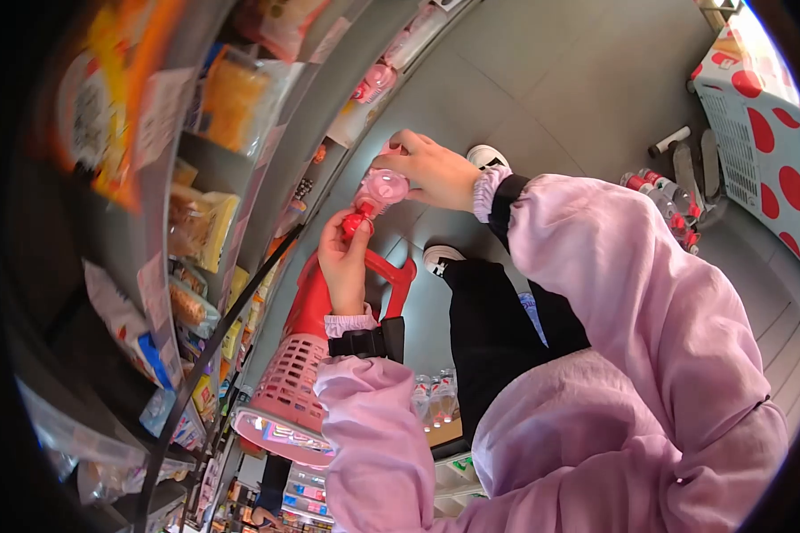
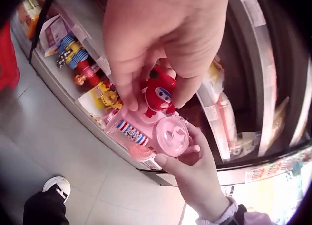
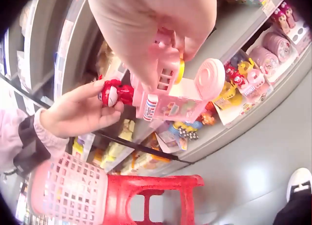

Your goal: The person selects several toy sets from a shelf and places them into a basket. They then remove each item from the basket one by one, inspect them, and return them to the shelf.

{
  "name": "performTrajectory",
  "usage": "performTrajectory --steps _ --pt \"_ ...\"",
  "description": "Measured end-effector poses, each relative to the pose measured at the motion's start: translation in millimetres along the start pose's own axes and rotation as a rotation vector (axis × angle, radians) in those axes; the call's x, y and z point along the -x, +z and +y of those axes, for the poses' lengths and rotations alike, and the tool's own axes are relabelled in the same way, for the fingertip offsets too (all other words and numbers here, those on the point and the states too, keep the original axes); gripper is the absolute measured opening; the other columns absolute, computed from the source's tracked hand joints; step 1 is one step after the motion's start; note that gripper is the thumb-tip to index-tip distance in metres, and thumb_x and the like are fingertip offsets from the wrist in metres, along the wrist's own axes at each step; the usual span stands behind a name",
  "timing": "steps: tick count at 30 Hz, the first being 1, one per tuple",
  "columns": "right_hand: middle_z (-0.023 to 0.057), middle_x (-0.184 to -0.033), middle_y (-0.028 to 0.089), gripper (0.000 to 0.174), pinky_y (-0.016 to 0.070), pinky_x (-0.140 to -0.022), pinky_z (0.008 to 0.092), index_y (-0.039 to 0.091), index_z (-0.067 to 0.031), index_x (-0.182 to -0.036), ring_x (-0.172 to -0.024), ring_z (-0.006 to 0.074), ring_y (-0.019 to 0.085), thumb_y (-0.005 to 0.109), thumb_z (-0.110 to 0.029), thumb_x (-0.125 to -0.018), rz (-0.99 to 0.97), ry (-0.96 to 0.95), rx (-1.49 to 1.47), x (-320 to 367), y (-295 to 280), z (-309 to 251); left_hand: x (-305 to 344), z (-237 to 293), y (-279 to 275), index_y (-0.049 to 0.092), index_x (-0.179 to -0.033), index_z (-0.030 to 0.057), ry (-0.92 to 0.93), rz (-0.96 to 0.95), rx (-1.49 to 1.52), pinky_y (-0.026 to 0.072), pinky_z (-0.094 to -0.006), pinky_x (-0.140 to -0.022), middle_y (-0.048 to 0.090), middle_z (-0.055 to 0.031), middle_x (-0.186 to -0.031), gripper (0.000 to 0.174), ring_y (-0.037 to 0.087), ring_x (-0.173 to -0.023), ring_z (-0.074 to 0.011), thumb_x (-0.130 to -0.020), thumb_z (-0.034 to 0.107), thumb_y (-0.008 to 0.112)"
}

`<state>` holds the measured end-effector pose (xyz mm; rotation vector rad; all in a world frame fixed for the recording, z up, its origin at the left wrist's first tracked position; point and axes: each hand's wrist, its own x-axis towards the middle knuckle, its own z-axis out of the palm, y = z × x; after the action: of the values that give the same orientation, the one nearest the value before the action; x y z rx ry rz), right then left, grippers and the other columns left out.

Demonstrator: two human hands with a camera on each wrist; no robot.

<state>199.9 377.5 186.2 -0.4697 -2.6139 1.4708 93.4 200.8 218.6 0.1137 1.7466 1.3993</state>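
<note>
A pink plastic toy [image 3: 168, 96] with a round clear-lidded part and a striped label is gripped by my right hand [image 1: 436, 173], its fingers curled over the toy's far end in the right wrist view. My left hand [image 1: 343, 266] pinches a small red figure [image 2: 159, 92] with a white face and blue eyes between thumb and fingers. The figure's lower end touches the end of the pink toy [image 2: 146, 130]. In the head view both hands meet over the floor beside the shelves.
Shelves [image 1: 213, 160] of packaged snacks and toys run along the left. A pink basket [image 1: 284, 382] sits by a red stool [image 1: 307, 298] below the left hand. Bottles [image 1: 667, 200] and a red-dotted box [image 1: 756, 124] stand at the right. A shoe [image 1: 442, 258] is on the floor.
</note>
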Motion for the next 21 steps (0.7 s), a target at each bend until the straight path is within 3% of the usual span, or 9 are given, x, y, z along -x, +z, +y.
performTrajectory --steps 3,8,10,13,16,17,21 --pt "0.0183 -0.109 0.045 0.052 0.0444 -0.082 0.0378 0.044 -0.0062 -0.114 -0.099 0.0326 0.050 0.064 -0.006 -0.067 -0.011 0.141 -0.023 -10 11 22 -27 -22 2 0.047 -0.108 -0.0009 0.051 -0.001 -0.130 0.0482 -0.0257 -0.077 0.055 -0.0080 -0.101 0.025 0.054 -0.088 -0.0122 -0.084 0.000 0.053" --pt "0.0198 -0.111 0.045 0.054 0.0460 -0.080 0.0358 0.041 0.0014 -0.115 -0.095 0.0322 0.052 0.065 -0.009 -0.067 0.129 0.372 -0.346 -26 56 68 -71 -62 6 0.049 -0.107 0.0008 0.049 0.113 -0.126 0.0455 -0.0227 -0.076 0.053 -0.0066 -0.102 0.027 0.052 -0.087 -0.0105 -0.082 -0.003 0.055" --pt "0.0201 -0.109 0.046 0.054 0.0465 -0.079 0.0349 0.042 0.0015 -0.114 -0.093 0.0315 0.053 0.065 -0.010 -0.067 0.102 0.456 -0.380 -34 71 81 -90 -75 9 0.049 -0.107 0.0011 0.094 0.135 -0.146 0.0435 -0.0219 -0.078 0.053 -0.0061 -0.102 0.027 0.051 -0.089 -0.0105 -0.081 -0.003 0.055" --pt "0.0198 -0.107 0.047 0.053 0.0471 -0.078 0.0341 0.044 0.0021 -0.112 -0.091 0.0303 0.054 0.066 -0.012 -0.066 0.052 0.546 -0.410 -50 89 106 -115 -93 7 0.048 -0.109 0.0012 0.132 0.148 -0.208 0.0401 -0.0159 -0.059 0.053 -0.0045 -0.097 0.032 0.049 -0.073 -0.0057 -0.078 -0.005 0.056" --pt "0.0190 -0.105 0.049 0.051 0.0478 -0.078 0.0331 0.046 0.0024 -0.111 -0.091 0.0281 0.055 0.066 -0.012 -0.066 0.015 0.551 -0.402 -64 104 125 -139 -114 -5 0.048 -0.108 0.0008 0.194 0.168 -0.236 0.0423 -0.0177 -0.065 0.052 -0.0060 -0.100 0.032 0.050 -0.079 -0.0076 -0.078 -0.005 0.056" --pt "0.0186 -0.104 0.049 0.050 0.0481 -0.078 0.0327 0.047 0.0023 -0.111 -0.092 0.0272 0.056 0.066 -0.012 -0.067 0.005 0.538 -0.393 -68 107 129 -146 -120 -10 0.049 -0.108 -0.0012 0.222 0.162 -0.247 0.0402 -0.0231 -0.082 0.052 -0.0064 -0.105 0.029 0.050 -0.093 -0.0113 -0.079 -0.004 0.056" --pt "0.0180 -0.108 0.049 0.052 0.0490 -0.078 0.0303 0.045 0.0043 -0.115 -0.098 0.0244 0.056 0.064 -0.009 -0.068 -0.023 0.514 -0.478 -81 111 139 -158 -127 -18 0.048 -0.109 -0.0026 0.248 0.189 -0.241 0.0408 -0.0237 -0.082 0.052 -0.0074 -0.104 0.030 0.051 -0.092 -0.0120 -0.080 -0.003 0.057"
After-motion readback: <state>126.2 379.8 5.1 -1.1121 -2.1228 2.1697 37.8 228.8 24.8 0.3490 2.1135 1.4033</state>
